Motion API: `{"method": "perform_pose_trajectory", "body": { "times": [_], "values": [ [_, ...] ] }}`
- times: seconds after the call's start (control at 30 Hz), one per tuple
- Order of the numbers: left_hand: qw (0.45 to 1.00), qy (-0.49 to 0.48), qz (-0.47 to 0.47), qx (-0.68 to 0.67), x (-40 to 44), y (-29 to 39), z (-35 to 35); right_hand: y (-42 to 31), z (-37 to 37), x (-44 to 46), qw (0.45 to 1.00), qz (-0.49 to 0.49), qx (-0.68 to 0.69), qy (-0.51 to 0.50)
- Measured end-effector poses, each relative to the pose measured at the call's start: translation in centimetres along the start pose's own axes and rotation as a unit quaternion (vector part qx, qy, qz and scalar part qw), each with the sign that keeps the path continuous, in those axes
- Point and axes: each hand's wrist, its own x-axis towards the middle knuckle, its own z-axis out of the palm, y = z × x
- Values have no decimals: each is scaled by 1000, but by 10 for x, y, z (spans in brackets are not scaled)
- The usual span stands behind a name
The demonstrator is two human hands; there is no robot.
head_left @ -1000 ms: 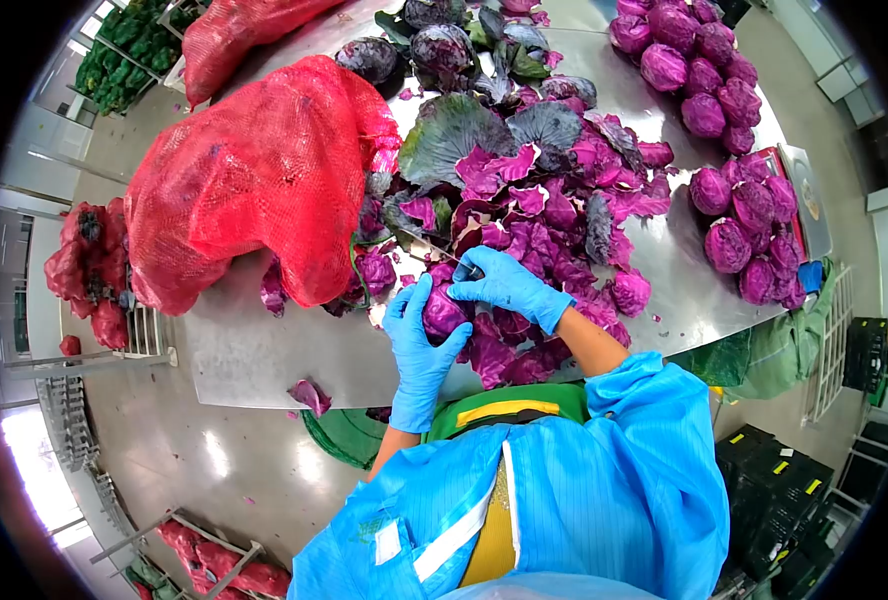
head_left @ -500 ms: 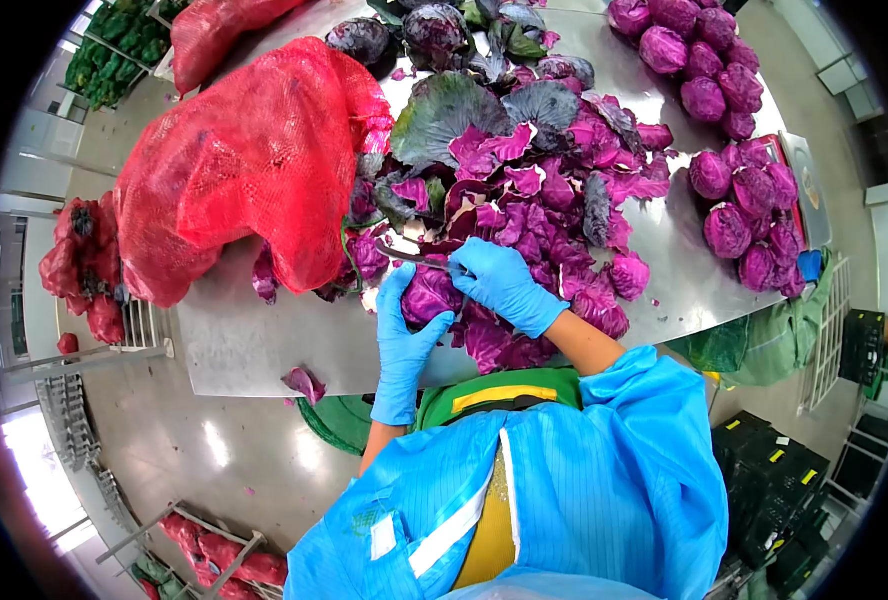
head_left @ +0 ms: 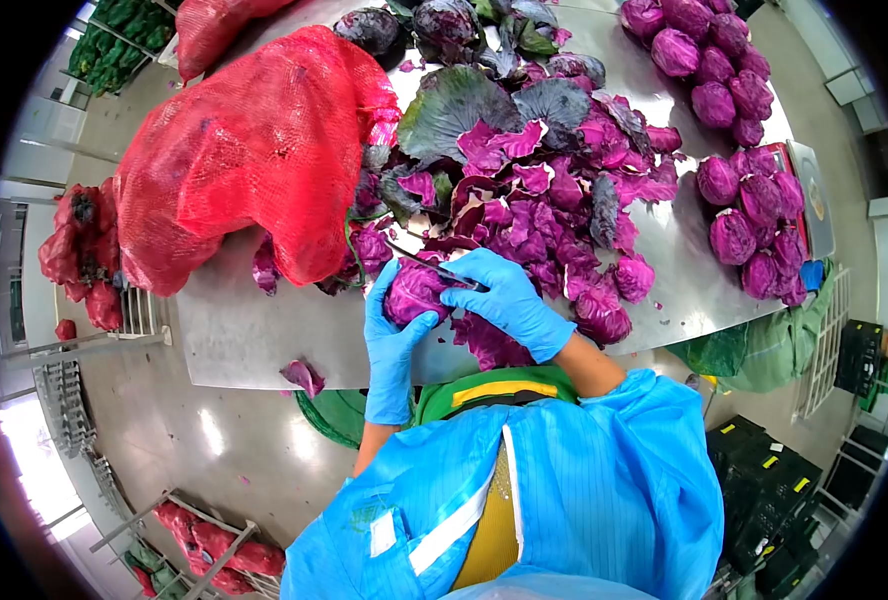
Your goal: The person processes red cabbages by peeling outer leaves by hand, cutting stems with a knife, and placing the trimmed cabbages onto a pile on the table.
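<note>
Holding a red cabbage (head_left: 414,296) near the front edge of the counter (head_left: 244,345), the person's two hands work close together. The left hand (head_left: 390,335) is cupped around the cabbage's left side, thumb along the front; the right hand (head_left: 505,302) is closed on the dark handle of a knife (head_left: 416,259), whose blade slants over the cabbage's upper edge (whether it touches the surface cannot be told). Compared with half a second ago, the cabbage and both hands lie a little nearer the red net bag (head_left: 254,170) on the left, and the knife slopes more steeply; this suggests that the cabbage is being shifted or turned under the blade and that work on it is unfinished. Loose leaves (head_left: 536,228) spread behind and to the right of it. A single leaf (head_left: 304,376) lies at the counter's near edge, and other cabbages (head_left: 733,236) are grouped well apart on the right.
</note>
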Motion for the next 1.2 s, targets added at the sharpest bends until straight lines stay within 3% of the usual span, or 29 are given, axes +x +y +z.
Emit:
{"method": "perform_pose_trajectory", "body": {
  "times": [0.17, 0.2, 0.3, 0.33, 0.43, 0.5, 0.53, 0.63, 0.67, 0.8, 0.83, 0.9, 0.93, 0.97, 1.03, 1.07, 1.1, 1.2],
  "values": [
    [997, 1, -65, 40, 3, 2, 8, 9, 3, 5, 966, -109, -233, -29],
    [996, -2, -69, 49, 6, 0, 7, 15, 4, 6, 975, -130, -179, -5],
    [995, -11, -87, 41, 9, 3, 11, 17, 5, 3, 957, -125, -260, -11],
    [996, -15, -84, 39, 8, 3, 12, 9, 4, 1, 920, -120, -372, -41],
    [996, -15, -55, 63, 6, -5, 14, 8, 0, -3, 906, -111, -404, -60],
    [994, -12, -26, 107, 8, -13, 11, 29, -5, 5, 967, -112, -222, -51],
    [992, -5, -45, 121, 11, -10, 9, 32, -9, 6, 989, -29, -127, -72],
    [988, 9, -151, 26, 16, 16, 7, 11, -12, 12, 992, -96, -67, -51],
    [985, 14, -168, 39, 18, 18, 4, 2, -15, 13, 992, -46, -68, -98],
    [983, -33, -181, 9, 22, 7, -8, 8, -15, 20, 985, 21, 58, -158],
    [982, -25, -187, 1, 16, 21, 3, 18, -12, 24, 984, -6, 68, -165],
    [989, -53, -127, 59, 25, -2, -7, 12, -17, 32, 962, 75, 123, -231],
    [986, -54, -157, -3, 26, 1, -3, 2, -21, 35, 962, 90, 107, -234],
    [981, -77, -165, 63, 33, -19, -14, 7, -22, 36, 963, 85, 129, -221],
    [973, -88, -119, 175, 28, 4, -2, 23, -28, 39, 966, 76, -30, -247],
    [974, -85, -155, 143, 29, 4, 1, 19, -32, 40, 963, 78, -56, -253],
    [966, -93, -128, 203, 29, 9, 4, 22, -33, 39, 959, 87, -80, -256],
    [948, -130, -85, 277, 33, -9, 1, 25, -36, 38, 966, 105, -64, -229]
  ]
}}
